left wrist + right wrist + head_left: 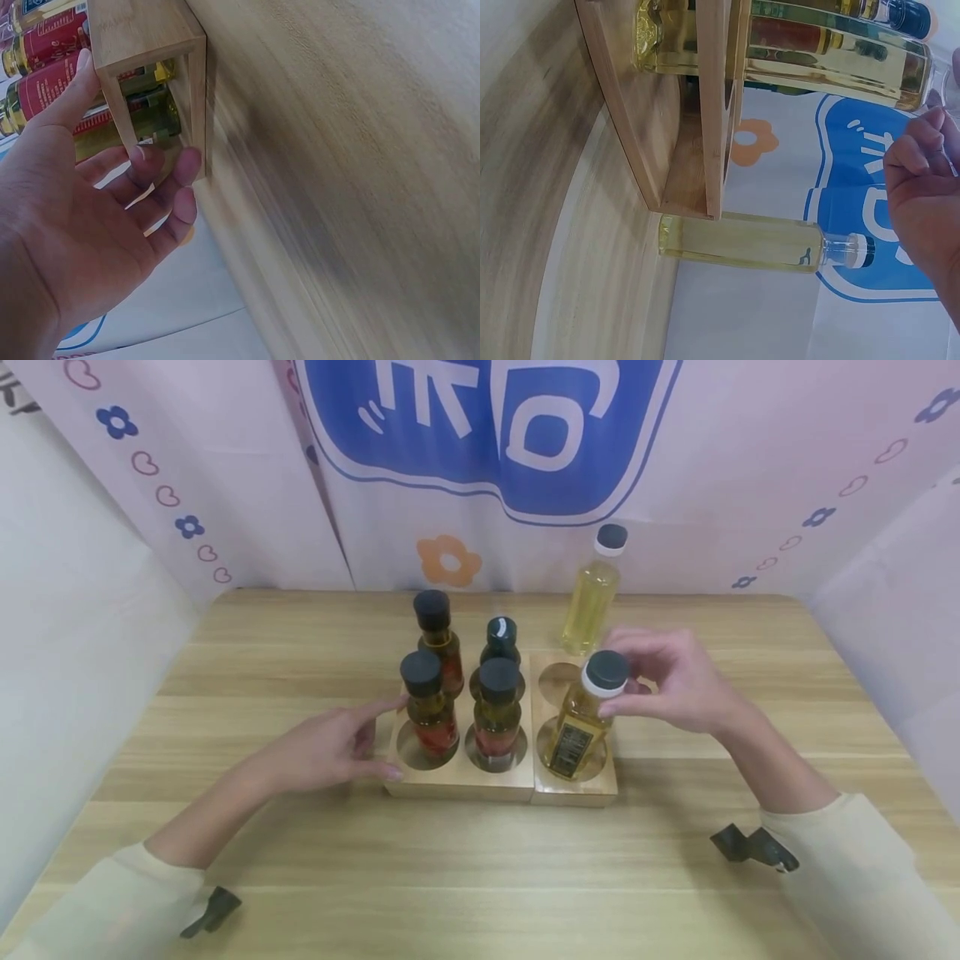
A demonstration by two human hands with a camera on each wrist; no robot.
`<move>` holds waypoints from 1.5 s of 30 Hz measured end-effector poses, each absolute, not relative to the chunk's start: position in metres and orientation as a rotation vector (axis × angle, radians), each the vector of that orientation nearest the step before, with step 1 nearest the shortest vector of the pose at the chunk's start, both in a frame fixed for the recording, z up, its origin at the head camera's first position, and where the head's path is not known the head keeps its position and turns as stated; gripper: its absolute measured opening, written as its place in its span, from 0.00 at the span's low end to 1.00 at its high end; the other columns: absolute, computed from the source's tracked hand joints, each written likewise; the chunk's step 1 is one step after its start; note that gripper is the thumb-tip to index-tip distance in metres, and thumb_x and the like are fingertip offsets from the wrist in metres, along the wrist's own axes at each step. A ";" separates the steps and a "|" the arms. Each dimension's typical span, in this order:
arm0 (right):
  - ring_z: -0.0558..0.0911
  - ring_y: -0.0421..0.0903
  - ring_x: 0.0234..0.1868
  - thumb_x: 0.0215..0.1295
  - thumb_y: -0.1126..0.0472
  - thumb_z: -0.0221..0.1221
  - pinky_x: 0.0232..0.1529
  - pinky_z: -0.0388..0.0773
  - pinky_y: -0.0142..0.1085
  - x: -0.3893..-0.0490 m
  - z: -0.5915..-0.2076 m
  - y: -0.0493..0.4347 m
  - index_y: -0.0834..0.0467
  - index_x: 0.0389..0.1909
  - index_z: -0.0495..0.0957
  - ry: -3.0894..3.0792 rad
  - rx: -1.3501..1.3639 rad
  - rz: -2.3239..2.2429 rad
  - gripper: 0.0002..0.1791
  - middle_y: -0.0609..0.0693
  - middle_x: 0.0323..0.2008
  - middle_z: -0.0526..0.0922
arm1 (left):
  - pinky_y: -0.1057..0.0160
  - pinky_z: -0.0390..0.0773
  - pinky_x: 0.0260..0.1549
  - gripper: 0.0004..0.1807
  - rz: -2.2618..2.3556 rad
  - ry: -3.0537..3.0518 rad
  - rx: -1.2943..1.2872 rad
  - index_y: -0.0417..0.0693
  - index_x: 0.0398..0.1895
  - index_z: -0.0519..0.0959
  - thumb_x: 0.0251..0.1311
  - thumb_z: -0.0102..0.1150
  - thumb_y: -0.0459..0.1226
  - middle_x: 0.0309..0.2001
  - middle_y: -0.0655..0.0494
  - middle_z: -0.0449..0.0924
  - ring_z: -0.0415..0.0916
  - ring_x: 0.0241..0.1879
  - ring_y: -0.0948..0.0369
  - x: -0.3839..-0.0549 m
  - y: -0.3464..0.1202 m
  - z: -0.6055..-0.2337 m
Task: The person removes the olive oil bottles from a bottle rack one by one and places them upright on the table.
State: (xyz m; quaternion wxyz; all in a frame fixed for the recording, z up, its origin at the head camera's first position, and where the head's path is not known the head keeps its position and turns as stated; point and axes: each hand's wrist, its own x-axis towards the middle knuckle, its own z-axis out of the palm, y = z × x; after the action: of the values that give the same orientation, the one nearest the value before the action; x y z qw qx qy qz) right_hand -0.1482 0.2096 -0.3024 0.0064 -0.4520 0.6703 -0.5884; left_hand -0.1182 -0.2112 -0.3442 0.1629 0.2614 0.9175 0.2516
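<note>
My right hand [667,681] pinches the neck of a clear glass oil bottle [576,735] with a dark green and white cap. The bottle is slightly tilted, its base within the front hole of the right section of a wooden bottle rack [465,791]. The hole behind that one holds nothing. My left hand [322,747] touches the rack's left end, thumb near the front corner and index finger farther back. In the left wrist view the fingers are loosely bent beside the rack's open side [196,112]. Dark-capped bottles [435,727] with red labels fill the left section's holes.
Behind the rack's right section stands a taller bottle of pale yellow oil [591,606], also in the right wrist view. A white backdrop [262,527] with a blue sign [480,443] rises at the table's back edge. The wooden table [480,877] extends around the rack.
</note>
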 end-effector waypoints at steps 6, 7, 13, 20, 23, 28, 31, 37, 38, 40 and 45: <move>0.75 0.40 0.25 0.47 0.78 0.73 0.21 0.71 0.30 -0.146 -0.304 0.210 0.64 0.45 0.87 2.103 -1.373 -1.855 0.21 0.51 0.35 0.86 | 0.64 0.68 0.23 0.56 0.717 2.617 0.743 0.41 0.79 0.61 0.56 0.70 0.63 0.25 0.61 0.71 0.66 0.24 0.64 -0.117 -0.211 -0.344; 0.75 0.40 0.25 0.47 0.79 0.73 0.21 0.71 0.30 -0.146 -0.304 0.210 0.64 0.45 0.87 2.098 -1.375 -1.858 0.21 0.51 0.34 0.86 | 0.64 0.68 0.23 0.56 0.715 2.619 0.745 0.41 0.79 0.62 0.56 0.71 0.63 0.25 0.61 0.71 0.66 0.24 0.64 -0.117 -0.211 -0.343; 0.75 0.40 0.25 0.48 0.78 0.74 0.21 0.70 0.31 -0.145 -0.303 0.211 0.63 0.45 0.87 2.053 -1.387 -1.897 0.21 0.51 0.34 0.86 | 0.64 0.68 0.23 0.56 0.708 2.624 0.733 0.42 0.79 0.62 0.55 0.72 0.63 0.25 0.61 0.71 0.66 0.23 0.64 -0.117 -0.210 -0.342; 0.80 0.42 0.30 0.47 0.79 0.73 0.27 0.76 0.29 -0.143 -0.303 0.210 0.63 0.46 0.87 2.009 -1.345 -1.942 0.22 0.53 0.36 0.87 | 0.63 0.67 0.23 0.56 0.722 2.613 0.735 0.42 0.79 0.61 0.56 0.71 0.63 0.26 0.60 0.71 0.66 0.24 0.63 -0.117 -0.209 -0.339; 0.83 0.42 0.33 0.48 0.80 0.72 0.32 0.80 0.30 -0.143 -0.303 0.210 0.63 0.46 0.87 1.999 -1.322 -1.976 0.22 0.53 0.36 0.87 | 0.63 0.67 0.23 0.56 0.719 2.617 0.738 0.42 0.79 0.62 0.56 0.71 0.62 0.25 0.60 0.71 0.66 0.23 0.64 -0.118 -0.210 -0.340; 0.87 0.45 0.38 0.50 0.82 0.70 0.39 0.84 0.34 -0.141 -0.298 0.212 0.63 0.46 0.87 1.941 -1.255 -2.108 0.22 0.55 0.40 0.89 | 0.63 0.68 0.23 0.55 0.710 2.622 0.743 0.42 0.79 0.62 0.56 0.71 0.62 0.25 0.61 0.71 0.66 0.23 0.64 -0.119 -0.211 -0.342; 0.88 0.44 0.39 0.53 0.77 0.73 0.40 0.85 0.34 -0.140 -0.292 0.215 0.61 0.46 0.87 1.948 -1.214 -2.183 0.19 0.53 0.41 0.90 | 0.63 0.67 0.23 0.55 0.714 2.619 0.742 0.43 0.79 0.62 0.56 0.71 0.63 0.25 0.61 0.71 0.66 0.24 0.64 -0.119 -0.211 -0.343; 0.89 0.46 0.39 0.52 0.75 0.75 0.42 0.85 0.34 -0.144 -0.282 0.222 0.69 0.45 0.86 1.939 -1.220 -2.338 0.18 0.57 0.40 0.90 | 0.63 0.67 0.23 0.56 0.725 2.608 0.741 0.43 0.80 0.61 0.56 0.71 0.63 0.25 0.61 0.71 0.65 0.23 0.64 -0.118 -0.211 -0.344; 0.89 0.46 0.39 0.51 0.78 0.72 0.42 0.85 0.34 -0.145 -0.281 0.223 0.71 0.45 0.86 1.930 -1.212 -2.370 0.18 0.58 0.40 0.90 | 0.63 0.67 0.23 0.56 0.723 2.607 0.739 0.43 0.80 0.61 0.56 0.71 0.63 0.25 0.61 0.71 0.65 0.23 0.64 -0.118 -0.211 -0.344; 0.89 0.47 0.39 0.51 0.82 0.69 0.43 0.85 0.33 -0.146 -0.279 0.226 0.72 0.45 0.85 1.914 -1.177 -2.430 0.18 0.59 0.40 0.90 | 0.63 0.67 0.23 0.56 0.716 2.607 0.738 0.43 0.80 0.61 0.56 0.70 0.63 0.25 0.61 0.71 0.65 0.23 0.64 -0.118 -0.210 -0.344; 0.87 0.46 0.36 0.50 0.87 0.61 0.40 0.84 0.32 -0.146 -0.274 0.232 0.74 0.43 0.85 1.864 -1.047 -2.575 0.19 0.59 0.38 0.89 | 0.63 0.67 0.23 0.56 0.706 2.603 0.742 0.42 0.80 0.60 0.56 0.70 0.63 0.25 0.61 0.71 0.65 0.23 0.64 -0.119 -0.209 -0.342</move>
State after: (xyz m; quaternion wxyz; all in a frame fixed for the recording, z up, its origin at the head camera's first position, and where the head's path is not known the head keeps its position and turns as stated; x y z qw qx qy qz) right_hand -0.1455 0.2325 -0.2737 -0.1025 -0.3110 0.5541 -0.7653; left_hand -0.1185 -0.2094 -0.3420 0.1714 0.2613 0.9168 0.2485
